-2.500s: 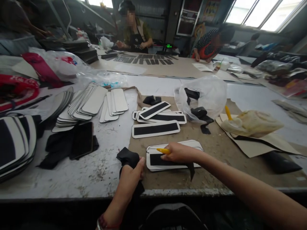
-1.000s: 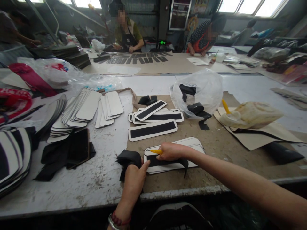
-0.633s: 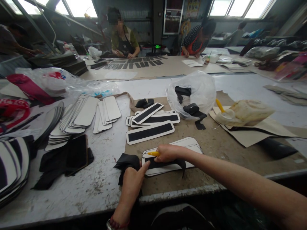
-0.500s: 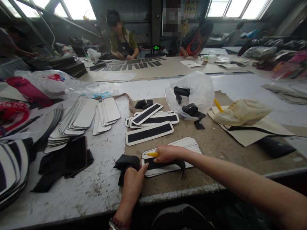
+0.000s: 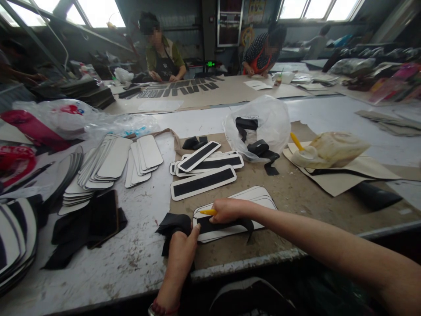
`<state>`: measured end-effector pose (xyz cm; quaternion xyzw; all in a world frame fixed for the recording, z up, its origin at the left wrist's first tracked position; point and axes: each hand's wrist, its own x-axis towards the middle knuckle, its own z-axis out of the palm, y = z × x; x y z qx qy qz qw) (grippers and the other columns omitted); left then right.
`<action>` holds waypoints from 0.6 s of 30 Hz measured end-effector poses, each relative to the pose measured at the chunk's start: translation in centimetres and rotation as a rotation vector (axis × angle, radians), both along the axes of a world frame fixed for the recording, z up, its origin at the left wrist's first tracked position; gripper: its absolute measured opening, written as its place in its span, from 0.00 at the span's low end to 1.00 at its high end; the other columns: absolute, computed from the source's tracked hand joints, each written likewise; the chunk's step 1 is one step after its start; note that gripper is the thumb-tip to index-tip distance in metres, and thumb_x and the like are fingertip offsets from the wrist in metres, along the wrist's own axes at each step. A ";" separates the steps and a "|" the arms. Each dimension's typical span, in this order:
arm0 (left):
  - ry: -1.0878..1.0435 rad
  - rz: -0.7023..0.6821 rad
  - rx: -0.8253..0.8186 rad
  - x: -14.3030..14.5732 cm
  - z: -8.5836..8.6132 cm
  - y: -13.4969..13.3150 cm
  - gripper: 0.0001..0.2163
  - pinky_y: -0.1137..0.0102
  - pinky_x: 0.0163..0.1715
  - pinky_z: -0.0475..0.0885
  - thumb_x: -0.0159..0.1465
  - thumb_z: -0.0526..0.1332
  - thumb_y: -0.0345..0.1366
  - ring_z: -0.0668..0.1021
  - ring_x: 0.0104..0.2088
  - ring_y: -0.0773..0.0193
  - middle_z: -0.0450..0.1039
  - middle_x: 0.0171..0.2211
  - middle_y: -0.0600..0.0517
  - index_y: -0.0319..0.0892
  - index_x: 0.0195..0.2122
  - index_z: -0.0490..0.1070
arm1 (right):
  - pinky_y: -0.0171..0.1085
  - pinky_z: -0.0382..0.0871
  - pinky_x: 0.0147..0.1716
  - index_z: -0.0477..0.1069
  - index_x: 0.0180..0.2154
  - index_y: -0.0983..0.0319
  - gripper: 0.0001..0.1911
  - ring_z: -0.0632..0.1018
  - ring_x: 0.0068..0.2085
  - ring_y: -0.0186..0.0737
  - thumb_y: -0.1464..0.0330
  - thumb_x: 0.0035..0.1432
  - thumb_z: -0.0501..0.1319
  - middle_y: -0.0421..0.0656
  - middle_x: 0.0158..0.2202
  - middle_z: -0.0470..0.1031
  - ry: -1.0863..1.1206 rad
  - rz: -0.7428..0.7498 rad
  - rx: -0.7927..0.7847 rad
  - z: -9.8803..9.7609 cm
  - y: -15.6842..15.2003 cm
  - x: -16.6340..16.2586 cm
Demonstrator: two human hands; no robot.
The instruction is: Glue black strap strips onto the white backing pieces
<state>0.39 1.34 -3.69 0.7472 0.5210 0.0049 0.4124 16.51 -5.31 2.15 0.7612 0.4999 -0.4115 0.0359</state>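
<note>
Gripping yellow tool (image 5: 208, 212) in right hand (image 5: 230, 210), pressing black strip (image 5: 226, 226) onto white panel (image 5: 213, 237) close to workbench (image 5: 246, 263) front edge. Clutching black fabric wad (image 5: 173, 223) in left hand (image 5: 182, 246), forefinger on panel's left end. Bare brown sheet (image 5: 296, 206) just rightward.

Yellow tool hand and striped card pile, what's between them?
One white card with a black stripe lies between the right hand, gripping the yellow tool, and the pile; head view.

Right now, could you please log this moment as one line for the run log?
left hand: on black fabric, fingertip at black strip end | right hand: holds yellow tool, presses strip onto white panel
</note>
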 end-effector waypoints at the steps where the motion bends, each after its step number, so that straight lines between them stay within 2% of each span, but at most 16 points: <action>1: -0.001 0.001 -0.004 0.0 0.1 0.0 0.25 0.67 0.20 0.58 0.54 0.58 0.52 0.67 0.15 0.59 0.60 0.08 0.48 0.43 0.06 0.60 | 0.34 0.63 0.27 0.74 0.44 0.71 0.23 0.77 0.37 0.46 0.61 0.54 0.57 0.55 0.39 0.77 0.002 0.002 0.000 0.0 0.0 0.0; 5: 0.016 0.014 -0.005 0.4 0.6 -0.3 0.24 0.67 0.21 0.57 0.51 0.62 0.52 0.66 0.15 0.59 0.59 0.08 0.50 0.45 0.06 0.59 | 0.34 0.63 0.27 0.74 0.43 0.71 0.22 0.77 0.36 0.46 0.61 0.53 0.57 0.55 0.39 0.77 0.007 0.001 0.005 -0.1 0.0 0.0; 9: 0.029 0.015 0.020 0.7 1.0 -0.5 0.25 0.66 0.22 0.55 0.53 0.62 0.48 0.63 0.15 0.62 0.55 0.07 0.52 0.46 0.04 0.55 | 0.34 0.62 0.26 0.74 0.44 0.71 0.22 0.77 0.35 0.45 0.61 0.53 0.57 0.53 0.37 0.77 0.013 0.000 0.012 -0.2 -0.1 0.1; 18: 0.007 0.020 -0.003 0.5 0.6 -0.4 0.26 0.67 0.21 0.54 0.54 0.61 0.47 0.61 0.14 0.64 0.55 0.08 0.53 0.44 0.04 0.55 | 0.33 0.60 0.24 0.74 0.42 0.71 0.21 0.76 0.34 0.44 0.61 0.53 0.57 0.53 0.37 0.77 0.020 0.002 0.015 -0.1 -0.1 -0.1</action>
